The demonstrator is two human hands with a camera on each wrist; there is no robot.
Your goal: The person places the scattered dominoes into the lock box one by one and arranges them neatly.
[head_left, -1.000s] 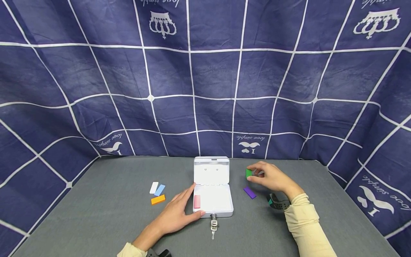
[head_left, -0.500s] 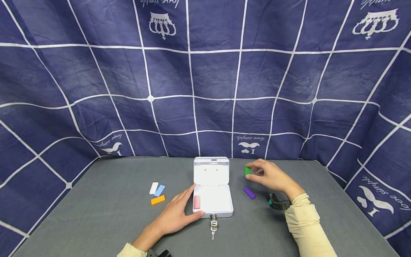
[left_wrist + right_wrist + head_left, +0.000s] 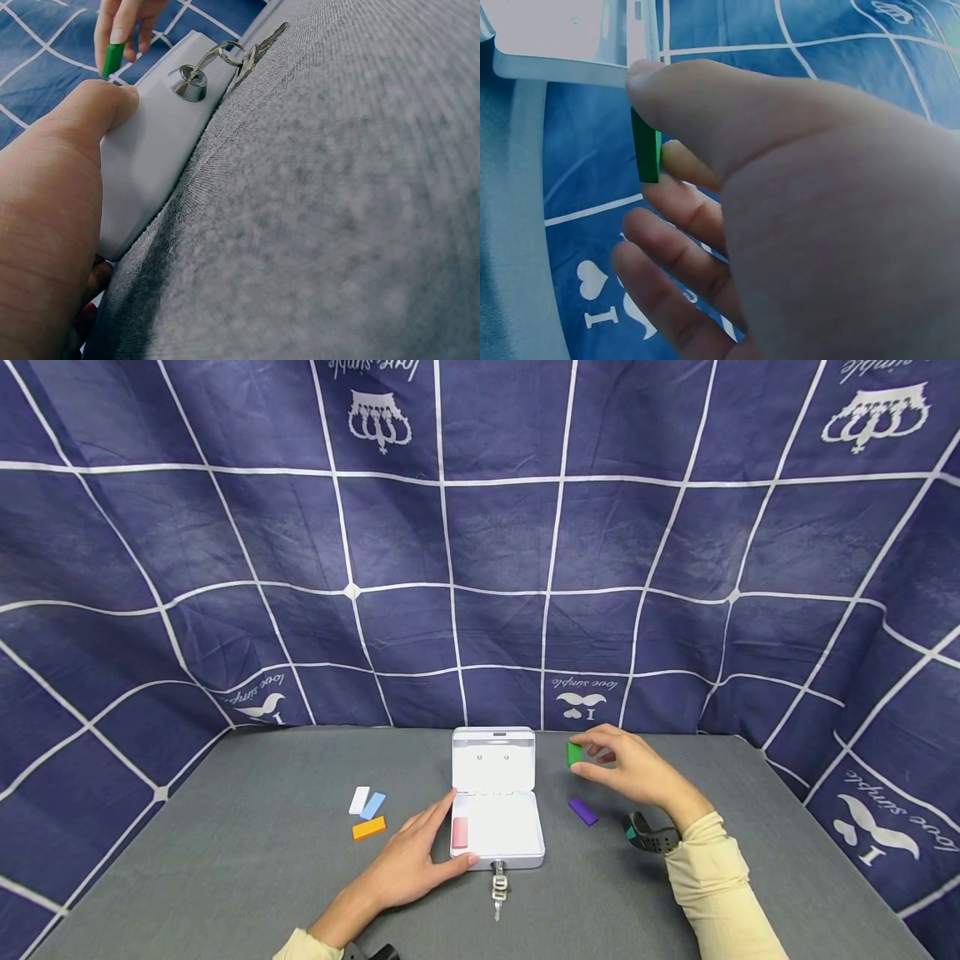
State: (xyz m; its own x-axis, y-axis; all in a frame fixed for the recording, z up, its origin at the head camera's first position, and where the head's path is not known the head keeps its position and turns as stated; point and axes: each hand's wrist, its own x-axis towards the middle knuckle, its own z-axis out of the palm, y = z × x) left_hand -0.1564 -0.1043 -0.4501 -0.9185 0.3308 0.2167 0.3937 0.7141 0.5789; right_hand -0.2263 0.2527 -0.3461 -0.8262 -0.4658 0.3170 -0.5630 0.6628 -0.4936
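One open white box sits against the outstretched left hand; beyond, the right hand pinches the green block, which has shifted slightly nearer the raised lid and seems clear of the desk.

You have six blocks, one each of green, white, blue, orange, pink and purple. You have one box, one lock, one left hand, one right hand.

Pale yellow right sleeve, creased towards its cuff; left sleeve of matching colour. Perforated dark right wristband with a small green patch; dark left wristband, partly cropped.
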